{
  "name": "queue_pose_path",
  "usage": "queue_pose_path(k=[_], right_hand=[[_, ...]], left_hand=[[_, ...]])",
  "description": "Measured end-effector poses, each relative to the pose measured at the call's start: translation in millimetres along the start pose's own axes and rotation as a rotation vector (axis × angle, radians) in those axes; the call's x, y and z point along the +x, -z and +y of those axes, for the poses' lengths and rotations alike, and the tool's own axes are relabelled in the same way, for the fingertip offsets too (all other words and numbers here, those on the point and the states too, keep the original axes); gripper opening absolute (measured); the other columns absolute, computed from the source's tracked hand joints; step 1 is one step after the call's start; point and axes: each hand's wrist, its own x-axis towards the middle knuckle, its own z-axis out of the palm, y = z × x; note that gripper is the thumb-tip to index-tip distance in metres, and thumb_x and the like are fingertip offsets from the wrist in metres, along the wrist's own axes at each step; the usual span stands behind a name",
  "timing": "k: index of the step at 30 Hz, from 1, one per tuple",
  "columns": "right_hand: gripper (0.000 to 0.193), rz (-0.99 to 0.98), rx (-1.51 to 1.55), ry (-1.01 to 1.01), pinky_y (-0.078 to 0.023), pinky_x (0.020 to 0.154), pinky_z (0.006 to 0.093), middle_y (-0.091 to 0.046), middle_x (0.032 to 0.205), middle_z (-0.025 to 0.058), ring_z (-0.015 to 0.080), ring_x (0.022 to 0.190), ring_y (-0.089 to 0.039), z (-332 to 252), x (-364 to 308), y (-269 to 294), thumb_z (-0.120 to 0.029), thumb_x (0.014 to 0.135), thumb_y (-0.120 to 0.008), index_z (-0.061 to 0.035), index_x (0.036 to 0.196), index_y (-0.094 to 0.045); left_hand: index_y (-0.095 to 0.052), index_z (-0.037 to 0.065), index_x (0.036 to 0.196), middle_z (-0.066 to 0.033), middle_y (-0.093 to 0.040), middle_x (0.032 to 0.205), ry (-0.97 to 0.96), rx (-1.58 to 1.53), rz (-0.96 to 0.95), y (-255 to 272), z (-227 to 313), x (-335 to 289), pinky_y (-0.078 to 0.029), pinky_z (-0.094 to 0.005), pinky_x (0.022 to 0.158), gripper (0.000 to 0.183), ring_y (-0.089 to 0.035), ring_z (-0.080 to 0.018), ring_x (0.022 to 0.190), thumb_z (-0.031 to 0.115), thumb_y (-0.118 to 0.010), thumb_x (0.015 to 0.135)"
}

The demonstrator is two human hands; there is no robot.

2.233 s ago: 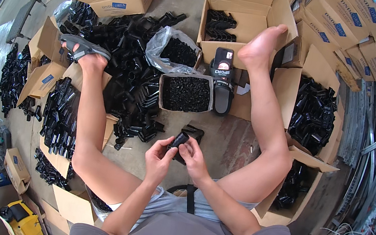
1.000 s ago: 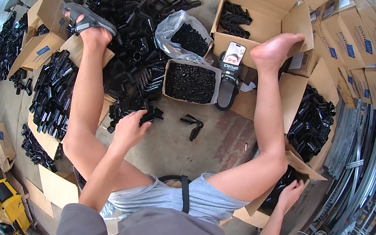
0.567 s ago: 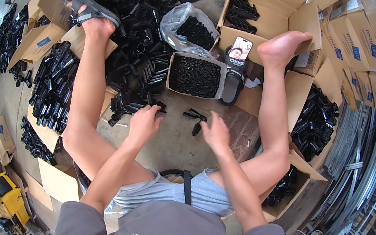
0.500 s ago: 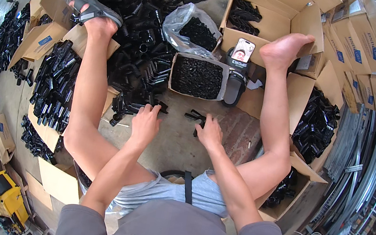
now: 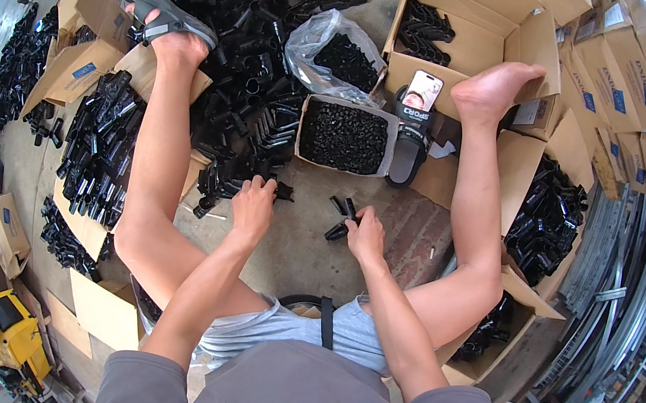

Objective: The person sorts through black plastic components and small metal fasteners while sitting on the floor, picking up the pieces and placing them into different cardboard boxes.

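Observation:
My right hand [image 5: 366, 234] is closed on a branched black plastic pipe fitting [image 5: 346, 209], held over the floor between my knees. Its tube ends stick out to the left of my fingers. Beside the near end of the heap of black fittings [image 5: 247, 103], my left hand [image 5: 254, 205] has its fingers curled down around another black fitting [image 5: 284, 192], whose end shows past the fingertips. The rest of that piece is hidden under my hand. Ahead of both hands stands an open box of small black parts [image 5: 344, 137].
A clear plastic bag [image 5: 309, 37] holds more small black parts. A phone [image 5: 421, 90] leans on a black sandal [image 5: 407, 156]. Cardboard boxes of fittings stand around my legs, one open at the far right [image 5: 487, 37]. Metal bars [image 5: 621, 285] lie along the right side.
The fitting in my right hand has turned and come slightly nearer, its tubes now angled differently. My left hand has stayed almost in place. The whole view has shifted slightly.

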Motion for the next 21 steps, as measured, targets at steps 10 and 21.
queue_pose_path(k=[10,21], right_hand=[[0.042,-0.117,0.287,0.090,-0.055,0.092,0.0433,-0.072,0.114,0.0214,0.0358,0.105,-0.071,-22.2,-27.0,46.1,-0.015,0.090,-0.076,0.0009,0.126,-0.063],[0.045,-0.270,0.814,0.102,-0.056,0.086,0.0317,-0.072,0.111,0.0140,0.0175,0.099,-0.068,-33.0,-36.1,38.7,-0.008,0.093,-0.074,0.0067,0.133,-0.060]], left_hand=[[-0.061,0.009,0.120,-0.0109,-0.067,0.110,0.289,-1.044,-0.336,26.3,5.0,-9.2,-0.055,-0.0358,0.084,0.019,-0.068,-0.0224,0.098,0.010,-0.058,0.101],[-0.047,0.006,0.150,-0.0044,-0.066,0.125,0.270,-1.455,-0.851,50.2,20.9,5.4,-0.049,-0.0300,0.093,0.049,-0.060,-0.0117,0.101,0.020,-0.060,0.105]])
